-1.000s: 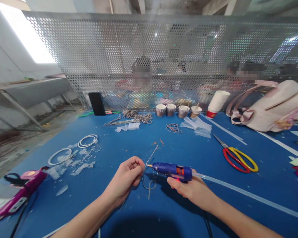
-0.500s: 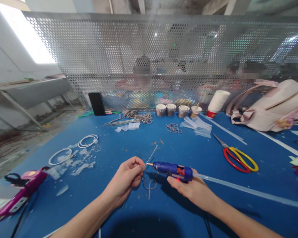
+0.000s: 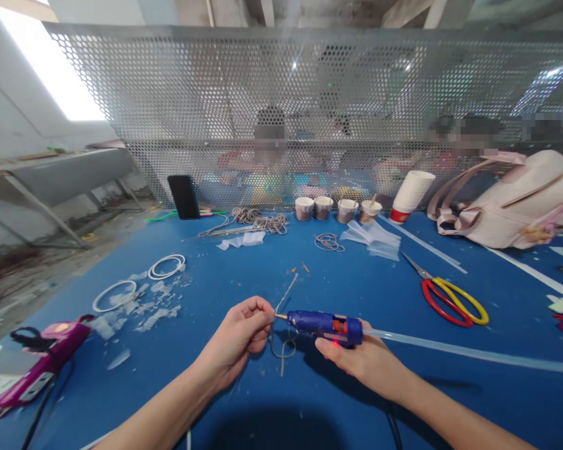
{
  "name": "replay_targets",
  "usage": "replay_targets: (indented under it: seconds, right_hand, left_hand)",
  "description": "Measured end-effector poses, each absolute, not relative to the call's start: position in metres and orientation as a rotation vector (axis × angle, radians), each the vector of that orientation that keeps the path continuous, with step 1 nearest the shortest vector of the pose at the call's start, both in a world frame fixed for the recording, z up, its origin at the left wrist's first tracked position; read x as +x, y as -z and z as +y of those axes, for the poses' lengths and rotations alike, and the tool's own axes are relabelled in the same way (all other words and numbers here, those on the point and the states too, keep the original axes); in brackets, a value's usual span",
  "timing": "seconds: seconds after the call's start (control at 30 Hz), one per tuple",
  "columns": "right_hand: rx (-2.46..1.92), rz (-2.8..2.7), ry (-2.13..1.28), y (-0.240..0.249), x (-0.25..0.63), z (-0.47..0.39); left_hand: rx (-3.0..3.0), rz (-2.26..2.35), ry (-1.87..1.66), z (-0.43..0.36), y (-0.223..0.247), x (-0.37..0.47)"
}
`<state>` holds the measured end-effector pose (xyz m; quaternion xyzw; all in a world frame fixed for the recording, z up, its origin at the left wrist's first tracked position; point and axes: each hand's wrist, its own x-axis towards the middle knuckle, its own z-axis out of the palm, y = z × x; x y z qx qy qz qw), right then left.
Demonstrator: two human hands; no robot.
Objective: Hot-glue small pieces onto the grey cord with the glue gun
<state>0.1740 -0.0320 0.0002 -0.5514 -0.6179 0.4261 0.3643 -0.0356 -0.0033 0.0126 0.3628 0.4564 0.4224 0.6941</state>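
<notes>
Over the blue table, my left hand (image 3: 246, 328) pinches a thin grey cord (image 3: 287, 291); one twisted length sticks up past the fingertips and a loose loop hangs below them. My right hand (image 3: 361, 359) is wrapped round a blue hot glue gun (image 3: 323, 325), its red light glowing. The gun points left, its metal nozzle right at the cord beside my left fingertips; whether it touches cannot be made out. A long clear glue stick (image 3: 450, 348) runs out of its back to the right.
Red and yellow scissors (image 3: 450, 300) lie at right. Several paper cups (image 3: 347, 210), cord bundles (image 3: 263, 220) and a phone (image 3: 183, 197) stand or lie along the perforated screen (image 3: 206, 94). White rings (image 3: 115, 295), plastic scraps and a magenta power strip (image 3: 42, 365) are at left; a pink backpack (image 3: 511, 200) sits at far right.
The glue gun's nozzle has moved slightly left and down along the cord, closer to my left fingertips. The glue stick's far end has swung up a little. My left hand stays in place.
</notes>
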Motion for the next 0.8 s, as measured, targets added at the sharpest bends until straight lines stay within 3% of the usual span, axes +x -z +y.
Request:
replay_targets:
  seconds: [0.63, 0.8]
  right_hand:
    - [-1.399, -1.646, -1.357, -0.001, 0.179, -0.024]
    - [-1.573, -1.588, -1.139, 0.002, 0.184, -0.009]
  left_hand:
    - [0.792, 1.018, -0.973, -0.002, -0.012, -0.038]
    - [0.805, 0.997, -1.062, -0.003, -0.015, -0.037]
